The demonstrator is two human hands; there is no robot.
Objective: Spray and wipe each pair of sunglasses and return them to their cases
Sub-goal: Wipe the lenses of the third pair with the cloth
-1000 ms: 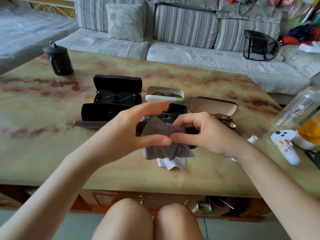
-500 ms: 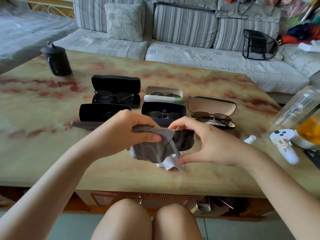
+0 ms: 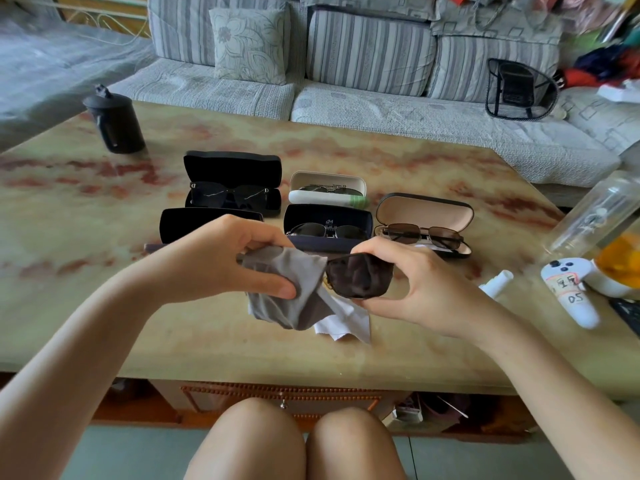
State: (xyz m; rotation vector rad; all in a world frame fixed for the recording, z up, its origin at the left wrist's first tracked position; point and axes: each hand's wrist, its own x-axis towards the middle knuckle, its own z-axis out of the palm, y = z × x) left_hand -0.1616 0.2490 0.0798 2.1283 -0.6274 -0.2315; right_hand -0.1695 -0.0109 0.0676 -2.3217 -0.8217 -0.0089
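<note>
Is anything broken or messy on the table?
Nothing looks broken or spilled. Only a white cloth lies crumpled on the table, beneath the sunglasses being wiped with a grey cloth.

On the marble table [image 3: 104,306], the tan-lined black case [image 3: 424,211] lay right of the navy case [image 3: 327,216], the white plastic case [image 3: 327,180] behind that

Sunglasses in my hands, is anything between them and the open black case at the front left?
Only your own left hand and the gray cloth it holds sit between the sunglasses and that case; no other object shows there.
</note>
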